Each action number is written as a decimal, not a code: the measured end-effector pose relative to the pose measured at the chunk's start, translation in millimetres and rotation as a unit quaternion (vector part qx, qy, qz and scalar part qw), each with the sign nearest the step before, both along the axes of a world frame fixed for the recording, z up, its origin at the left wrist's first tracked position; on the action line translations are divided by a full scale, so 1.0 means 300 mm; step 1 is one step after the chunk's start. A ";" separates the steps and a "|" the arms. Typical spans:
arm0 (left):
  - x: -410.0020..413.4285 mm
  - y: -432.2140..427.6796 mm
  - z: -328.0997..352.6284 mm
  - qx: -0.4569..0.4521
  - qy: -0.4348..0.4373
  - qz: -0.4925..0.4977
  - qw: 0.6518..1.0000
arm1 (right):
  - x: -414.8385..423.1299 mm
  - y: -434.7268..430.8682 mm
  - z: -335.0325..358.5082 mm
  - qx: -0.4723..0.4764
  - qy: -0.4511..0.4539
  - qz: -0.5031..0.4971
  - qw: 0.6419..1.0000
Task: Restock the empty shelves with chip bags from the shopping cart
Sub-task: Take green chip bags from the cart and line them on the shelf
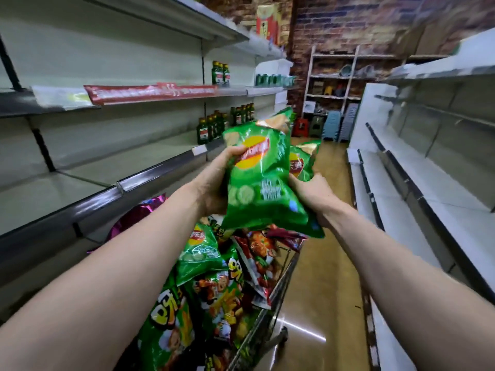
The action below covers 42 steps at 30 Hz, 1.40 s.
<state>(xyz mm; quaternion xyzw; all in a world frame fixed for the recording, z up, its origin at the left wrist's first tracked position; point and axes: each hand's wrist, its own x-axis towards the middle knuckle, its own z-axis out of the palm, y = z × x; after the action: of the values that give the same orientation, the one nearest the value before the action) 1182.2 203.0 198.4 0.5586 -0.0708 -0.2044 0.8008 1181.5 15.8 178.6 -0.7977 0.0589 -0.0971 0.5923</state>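
Above the shopping cart (pixel 276 293) | green chip bags (pixel 263 180) are being held up together | left grip (pixel 214 183) is pinching the front bag's edge | right grip (pixel 312 195) is clutching bags from behind | likely bundling several for the bare left shelf (pixel 80 183)

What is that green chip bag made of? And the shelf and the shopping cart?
Green chip bag: looks like thin glossy plastic film; it is crinkled and shows bright glints.
Shelf: probably painted metal, pale and smooth, with a dark shiny strip along the front edge.
Shopping cart: seems to be bare metal wire, grey and glinting.
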 end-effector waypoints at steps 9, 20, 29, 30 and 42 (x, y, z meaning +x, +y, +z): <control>-0.134 -0.466 0.105 -0.003 -0.066 -0.083 0.994 | -0.264 -0.412 0.116 0.006 -0.130 -0.080 0.988; -0.219 -1.055 0.235 -0.037 -0.101 -0.327 0.939 | -0.641 -0.830 0.235 -0.046 -0.164 -0.336 0.926; -0.356 -1.406 0.279 -0.048 -0.081 -0.534 0.840 | -0.918 -0.973 0.270 -0.018 -0.152 -0.519 0.841; -0.384 -1.434 0.281 -0.048 -0.081 -0.554 0.827 | -0.953 -0.979 0.271 -0.018 -0.152 -0.538 0.829; -0.777 -1.687 0.286 -0.015 -0.025 -0.663 0.748 | -1.511 -1.023 0.363 0.002 -0.062 -0.720 0.691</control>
<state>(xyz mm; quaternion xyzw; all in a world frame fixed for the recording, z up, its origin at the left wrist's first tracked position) 949.0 -303.0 284.2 0.3640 -0.4465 -0.6692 0.4695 728.2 -291.1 287.4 -0.5016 0.5784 -0.5434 0.3444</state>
